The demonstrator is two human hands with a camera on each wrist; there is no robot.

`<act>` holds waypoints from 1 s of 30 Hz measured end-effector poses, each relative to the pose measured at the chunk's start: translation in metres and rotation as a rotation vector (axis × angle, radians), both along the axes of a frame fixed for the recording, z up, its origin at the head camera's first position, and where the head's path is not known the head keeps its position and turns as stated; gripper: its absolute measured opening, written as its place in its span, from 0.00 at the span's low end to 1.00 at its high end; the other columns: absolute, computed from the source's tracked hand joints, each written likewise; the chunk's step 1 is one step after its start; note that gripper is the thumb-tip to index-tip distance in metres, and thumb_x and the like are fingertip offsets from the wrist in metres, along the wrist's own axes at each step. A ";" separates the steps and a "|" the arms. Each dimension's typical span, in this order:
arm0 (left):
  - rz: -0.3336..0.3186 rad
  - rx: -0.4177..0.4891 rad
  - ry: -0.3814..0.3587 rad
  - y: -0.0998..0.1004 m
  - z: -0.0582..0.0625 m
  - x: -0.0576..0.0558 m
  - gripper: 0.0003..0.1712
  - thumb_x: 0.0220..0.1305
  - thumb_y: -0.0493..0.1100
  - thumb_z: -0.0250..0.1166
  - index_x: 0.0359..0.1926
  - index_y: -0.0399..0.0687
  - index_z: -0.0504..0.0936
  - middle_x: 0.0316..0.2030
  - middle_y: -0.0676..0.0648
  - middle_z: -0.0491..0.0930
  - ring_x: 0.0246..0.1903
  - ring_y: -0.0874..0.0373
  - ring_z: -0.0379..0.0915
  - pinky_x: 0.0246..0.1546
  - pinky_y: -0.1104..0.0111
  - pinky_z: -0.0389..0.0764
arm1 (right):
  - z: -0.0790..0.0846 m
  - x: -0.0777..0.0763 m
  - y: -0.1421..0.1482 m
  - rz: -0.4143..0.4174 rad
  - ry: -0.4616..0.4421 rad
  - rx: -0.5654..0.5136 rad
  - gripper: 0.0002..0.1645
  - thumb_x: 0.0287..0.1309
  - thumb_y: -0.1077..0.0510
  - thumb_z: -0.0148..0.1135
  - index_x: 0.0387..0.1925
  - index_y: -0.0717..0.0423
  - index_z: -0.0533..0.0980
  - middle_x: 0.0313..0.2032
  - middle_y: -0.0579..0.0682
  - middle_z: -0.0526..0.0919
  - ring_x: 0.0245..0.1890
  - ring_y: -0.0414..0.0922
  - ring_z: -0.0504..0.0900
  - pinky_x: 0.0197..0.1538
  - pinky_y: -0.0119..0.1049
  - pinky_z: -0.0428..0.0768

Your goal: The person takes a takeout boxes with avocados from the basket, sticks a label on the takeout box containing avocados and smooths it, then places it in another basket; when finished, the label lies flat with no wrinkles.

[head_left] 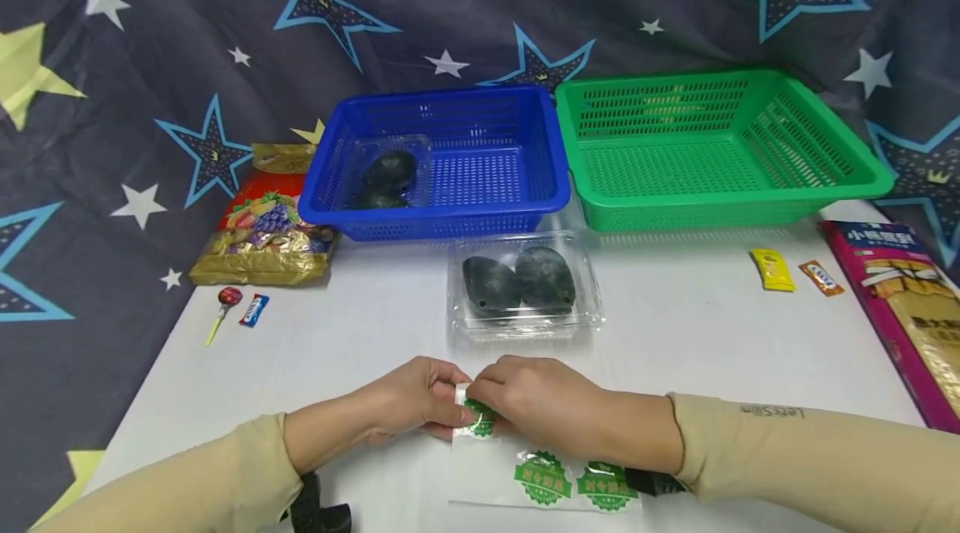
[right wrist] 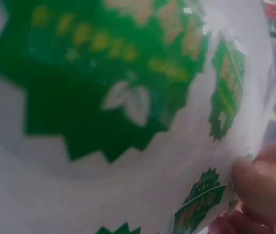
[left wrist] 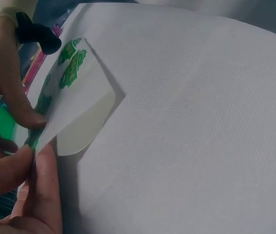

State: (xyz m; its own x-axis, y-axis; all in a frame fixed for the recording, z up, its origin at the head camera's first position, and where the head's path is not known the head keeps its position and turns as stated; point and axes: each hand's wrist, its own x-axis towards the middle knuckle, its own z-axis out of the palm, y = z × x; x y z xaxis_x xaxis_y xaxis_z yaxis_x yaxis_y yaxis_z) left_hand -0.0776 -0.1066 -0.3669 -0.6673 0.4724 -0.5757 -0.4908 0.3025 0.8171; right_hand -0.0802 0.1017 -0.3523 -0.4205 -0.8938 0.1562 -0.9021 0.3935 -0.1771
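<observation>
A white sheet (head_left: 480, 479) of round green stickers (head_left: 543, 479) is held above the front of the table, its corner bent in the left wrist view. My left hand (head_left: 423, 400) pinches the sheet's upper left corner between thumb and fingers. Close beside it, my right hand (head_left: 543, 404) pinches the same edge by a green sticker (head_left: 480, 418), its fingertips partly hidden in the head view. The left wrist view has both hands' fingertips meeting at the sheet's edge. Just beyond the hands stands a clear lidded plastic box (head_left: 525, 325) with two dark oval things inside.
Behind stand a blue basket (head_left: 435, 225), holding another clear box (head_left: 420, 151), and a green basket (head_left: 720, 212). At left are a candy bag (head_left: 262, 246), a lollipop (head_left: 228, 296) and a blue candy (head_left: 254, 311). Two small packets (head_left: 772, 270) and a purple pack (head_left: 892, 308) lie right.
</observation>
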 end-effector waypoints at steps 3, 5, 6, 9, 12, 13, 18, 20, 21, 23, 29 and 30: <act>-0.006 0.021 -0.011 0.000 0.000 0.000 0.15 0.57 0.28 0.65 0.47 0.33 0.75 0.26 0.50 0.83 0.28 0.63 0.79 0.31 0.70 0.82 | -0.002 -0.002 -0.001 0.033 0.094 -0.022 0.18 0.46 0.56 0.74 0.40 0.51 0.78 0.36 0.41 0.81 0.36 0.35 0.78 0.40 0.23 0.77; -0.028 0.059 -0.032 -0.001 0.000 -0.001 0.15 0.57 0.27 0.64 0.47 0.33 0.75 0.24 0.52 0.82 0.29 0.63 0.79 0.32 0.70 0.83 | -0.004 -0.004 -0.001 0.041 0.092 -0.049 0.17 0.46 0.56 0.74 0.39 0.51 0.78 0.35 0.41 0.80 0.35 0.35 0.78 0.40 0.22 0.77; -0.044 0.082 -0.042 -0.002 0.001 -0.002 0.16 0.57 0.26 0.64 0.47 0.33 0.75 0.24 0.52 0.81 0.29 0.64 0.79 0.33 0.69 0.83 | -0.004 -0.005 -0.001 0.042 0.078 -0.064 0.16 0.47 0.56 0.73 0.39 0.51 0.78 0.34 0.41 0.80 0.35 0.35 0.78 0.40 0.23 0.77; -0.090 0.153 -0.084 -0.006 0.002 -0.004 0.18 0.58 0.23 0.60 0.51 0.30 0.72 0.25 0.53 0.80 0.30 0.65 0.78 0.37 0.68 0.83 | -0.006 -0.007 0.000 0.032 0.023 -0.102 0.14 0.50 0.57 0.71 0.39 0.50 0.78 0.33 0.40 0.79 0.34 0.34 0.79 0.39 0.23 0.78; -0.109 0.191 -0.106 -0.008 0.003 -0.006 0.21 0.59 0.21 0.58 0.54 0.29 0.70 0.28 0.52 0.81 0.31 0.64 0.78 0.40 0.67 0.82 | -0.007 -0.008 0.001 0.020 -0.014 -0.111 0.08 0.52 0.59 0.69 0.35 0.49 0.79 0.30 0.39 0.78 0.29 0.32 0.78 0.34 0.23 0.77; -0.108 0.197 -0.111 -0.008 0.003 -0.006 0.21 0.59 0.21 0.57 0.54 0.28 0.70 0.29 0.51 0.82 0.31 0.63 0.79 0.40 0.66 0.82 | -0.007 -0.008 0.001 0.018 -0.023 -0.109 0.07 0.52 0.59 0.69 0.33 0.49 0.79 0.29 0.39 0.77 0.28 0.31 0.76 0.31 0.22 0.77; -0.089 0.181 -0.110 -0.008 0.002 -0.005 0.20 0.58 0.20 0.57 0.53 0.28 0.71 0.30 0.50 0.83 0.33 0.62 0.79 0.41 0.65 0.82 | -0.004 -0.007 0.003 0.009 -0.080 -0.079 0.04 0.56 0.62 0.65 0.29 0.49 0.79 0.28 0.39 0.74 0.24 0.29 0.71 0.28 0.19 0.74; -0.074 0.162 -0.103 -0.007 0.001 -0.004 0.20 0.58 0.20 0.58 0.52 0.29 0.71 0.29 0.51 0.82 0.32 0.62 0.79 0.41 0.65 0.82 | -0.001 -0.007 0.004 0.014 -0.100 -0.082 0.05 0.56 0.62 0.65 0.29 0.49 0.79 0.29 0.40 0.74 0.25 0.29 0.72 0.29 0.18 0.73; -0.064 0.152 -0.101 -0.007 0.001 -0.003 0.20 0.57 0.20 0.58 0.52 0.29 0.71 0.28 0.51 0.81 0.32 0.62 0.79 0.41 0.65 0.82 | 0.003 -0.007 0.005 0.021 -0.117 -0.097 0.05 0.56 0.63 0.65 0.30 0.49 0.79 0.30 0.40 0.74 0.26 0.30 0.72 0.30 0.17 0.73; -0.047 0.139 -0.099 -0.006 0.001 -0.003 0.19 0.57 0.20 0.58 0.51 0.29 0.71 0.27 0.51 0.80 0.32 0.62 0.79 0.41 0.65 0.82 | 0.013 -0.009 0.008 0.039 -0.156 -0.162 0.06 0.55 0.65 0.65 0.32 0.50 0.79 0.33 0.40 0.76 0.29 0.30 0.74 0.35 0.17 0.75; -0.021 0.117 -0.108 -0.007 0.003 -0.003 0.19 0.57 0.20 0.58 0.51 0.28 0.70 0.26 0.50 0.80 0.29 0.62 0.79 0.40 0.64 0.83 | 0.059 -0.057 0.024 -0.081 -0.266 -0.349 0.10 0.54 0.69 0.64 0.37 0.54 0.82 0.36 0.43 0.83 0.36 0.37 0.80 0.41 0.26 0.79; -0.017 0.110 -0.108 -0.007 0.003 -0.003 0.20 0.57 0.20 0.58 0.51 0.28 0.70 0.26 0.50 0.80 0.29 0.62 0.79 0.40 0.65 0.83 | 0.064 -0.070 0.027 -0.136 -0.293 -0.338 0.10 0.55 0.69 0.63 0.38 0.55 0.82 0.36 0.44 0.84 0.35 0.37 0.80 0.39 0.28 0.80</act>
State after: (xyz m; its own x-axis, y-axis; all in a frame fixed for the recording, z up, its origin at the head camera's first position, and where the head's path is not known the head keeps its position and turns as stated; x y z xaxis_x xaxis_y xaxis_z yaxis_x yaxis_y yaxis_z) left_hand -0.0803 -0.1140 -0.3634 -0.5960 0.5471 -0.5878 -0.5731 0.2229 0.7886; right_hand -0.1499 0.1291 -0.2879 -0.6002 -0.7468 0.2864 -0.7391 0.3809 -0.5556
